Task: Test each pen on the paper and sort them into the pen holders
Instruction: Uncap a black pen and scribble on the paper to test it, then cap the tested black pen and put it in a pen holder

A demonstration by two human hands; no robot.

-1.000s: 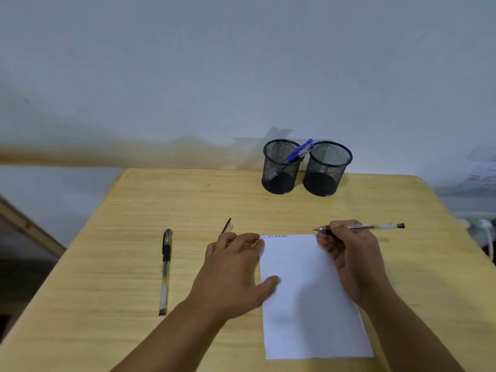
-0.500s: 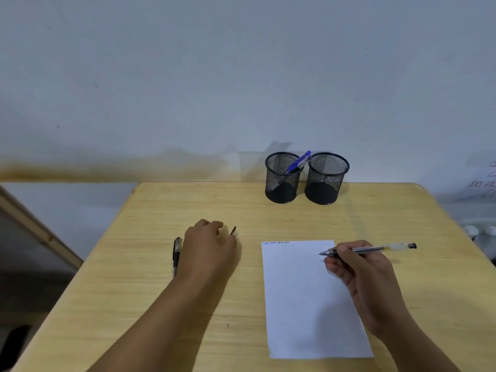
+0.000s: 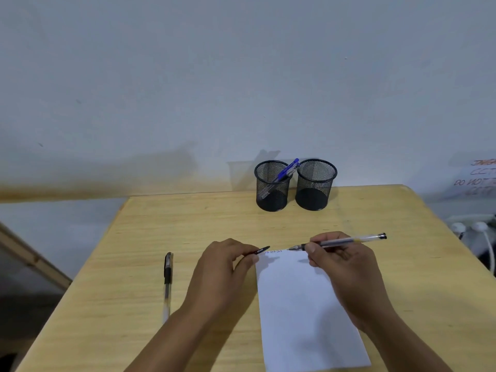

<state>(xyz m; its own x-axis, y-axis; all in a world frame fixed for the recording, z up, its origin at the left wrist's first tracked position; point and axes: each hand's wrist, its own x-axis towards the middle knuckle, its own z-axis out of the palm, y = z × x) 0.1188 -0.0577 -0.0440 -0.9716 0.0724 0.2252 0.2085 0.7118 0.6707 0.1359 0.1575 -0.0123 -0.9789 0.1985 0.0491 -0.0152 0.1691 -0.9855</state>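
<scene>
Wooden tabletop [image 3: 128,264], pale and bare-grained, filling the lower half of the head view. White paper [image 3: 300,304] lying lengthwise from mid-tabletop to the near edge, a short line of scribbles along its far edge. Two black mesh pen holders at the far edge, side by side and nearly touching: left holder [image 3: 271,194] with blue pens [image 3: 287,171] leaning toward its right rim, right holder [image 3: 315,193] showing only its dark bottom. Right hand [image 3: 346,267] over the paper's far right corner, fingers curled round a clear-barrelled pen [image 3: 346,240] held almost level, tip pointing left just above the paper's far edge, capless end out to the right. Left hand [image 3: 222,269] at the paper's far left corner, thumb and fingers pinching a small black pen cap [image 3: 259,250], its pointed end aimed right toward the pen tip, a small gap between the two. Black capped pen [image 3: 167,280] lying lengthwise well left of the paper, untouched.
</scene>
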